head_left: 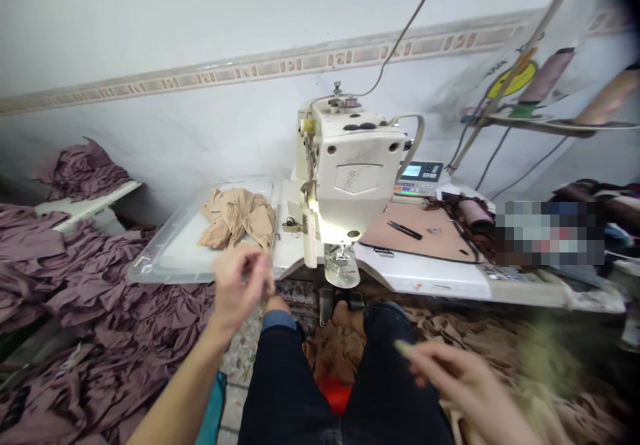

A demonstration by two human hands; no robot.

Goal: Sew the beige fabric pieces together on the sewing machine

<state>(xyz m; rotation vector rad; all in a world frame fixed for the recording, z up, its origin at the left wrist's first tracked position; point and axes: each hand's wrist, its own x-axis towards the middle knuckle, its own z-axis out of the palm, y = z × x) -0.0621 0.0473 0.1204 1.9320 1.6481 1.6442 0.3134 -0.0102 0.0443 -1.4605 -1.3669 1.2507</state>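
Two bare hands are raised just in front of the desk [425, 275], the left one much nearer the things on it. At far left, heaps of mauve cloth [95, 298] lie in folds up to the desk's edge, and more rests on a white shelf [87, 202] by the wall. Next, a clear plastic tray [150, 268] sits on the desk, its long side running along the desk's edge. A bunched tan cloth [237, 218] lies in it, stretched roughly the same way. The left hand [240, 285] is just below that cloth and seems clear of it, its thumb and fingers drawn together in a tight pinch; whatever it pinches, if anything, is too fine to make out. Right of the tray stands a cream sewing machine [350, 165], lit above a metal presser foot [341, 265] that lies ahead, between the hands. Beyond it, a brown mat [415, 228] carries black snips [405, 230]. The right hand [463, 382] is low and well apart from the desk, above a heap of tan scraps [565, 392] on the floor. It is blurred, but its thumb and finger seem to close, perhaps around a pale sliver. That heap lies nearer to it than the tray does.
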